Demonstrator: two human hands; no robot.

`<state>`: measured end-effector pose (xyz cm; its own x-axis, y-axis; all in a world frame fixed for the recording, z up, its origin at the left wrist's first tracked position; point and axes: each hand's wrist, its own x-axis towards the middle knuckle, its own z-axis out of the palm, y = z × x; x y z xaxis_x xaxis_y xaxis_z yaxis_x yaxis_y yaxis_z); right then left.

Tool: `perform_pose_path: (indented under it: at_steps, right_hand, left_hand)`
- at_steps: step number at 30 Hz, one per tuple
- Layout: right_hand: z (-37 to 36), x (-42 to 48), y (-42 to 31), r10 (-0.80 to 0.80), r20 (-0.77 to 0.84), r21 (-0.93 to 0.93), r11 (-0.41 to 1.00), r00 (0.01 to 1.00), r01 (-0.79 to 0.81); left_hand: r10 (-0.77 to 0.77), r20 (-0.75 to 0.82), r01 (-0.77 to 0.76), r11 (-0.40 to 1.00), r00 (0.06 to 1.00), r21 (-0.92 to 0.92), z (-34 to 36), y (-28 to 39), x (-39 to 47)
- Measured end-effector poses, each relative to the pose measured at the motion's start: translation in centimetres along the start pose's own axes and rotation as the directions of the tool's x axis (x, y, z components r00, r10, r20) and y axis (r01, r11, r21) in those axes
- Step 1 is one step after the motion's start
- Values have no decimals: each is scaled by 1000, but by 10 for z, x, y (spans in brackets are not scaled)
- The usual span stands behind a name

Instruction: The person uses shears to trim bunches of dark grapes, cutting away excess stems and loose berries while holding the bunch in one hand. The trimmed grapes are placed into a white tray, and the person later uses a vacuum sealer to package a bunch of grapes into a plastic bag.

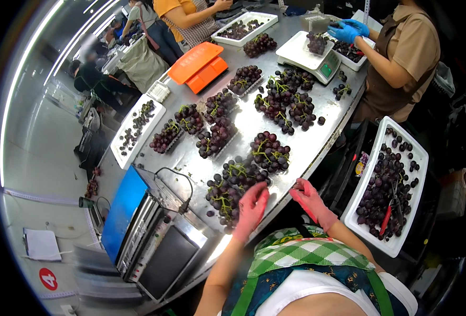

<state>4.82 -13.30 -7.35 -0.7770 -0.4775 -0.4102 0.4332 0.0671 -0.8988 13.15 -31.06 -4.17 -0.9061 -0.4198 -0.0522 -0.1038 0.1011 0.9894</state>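
Both of my hands wear thin pink gloves. My left hand (252, 209) is at the near edge of the steel table, against the right side of a pile of dark grape bunches (227, 189); its fingers are bent, and whether they grip a grape is hidden. Just past the table's edge hangs my right hand (310, 199), fingers slightly curled and apart, holding nothing. Another grape bunch (270, 152) lies beyond my hands. Further off are a large heap of bunches (286, 98) and grapes in clear plastic punnets (217, 136).
On my right a white tray (408, 237) holds loose grapes and red-handled snips (386, 219). A wrapping machine (170, 256) stands left. Across the table are an orange scale (197, 65), a white scale (296, 49) and a co-worker's blue-gloved hands (347, 31).
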Motion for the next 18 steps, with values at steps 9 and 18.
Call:
perform_pose_path:
  at_steps: [9, 18]
  right_hand:
    - [32, 85, 0, 170, -385, 195, 976, 907, -100]
    - [35, 108, 1, 222, -379, 324, 941, 898, -96]
  left_hand:
    - [-38, 253, -94, 865, 967, 492, -61, 11, 145]
    - [-389, 437, 140, 854, 811, 501, -22, -59, 242]
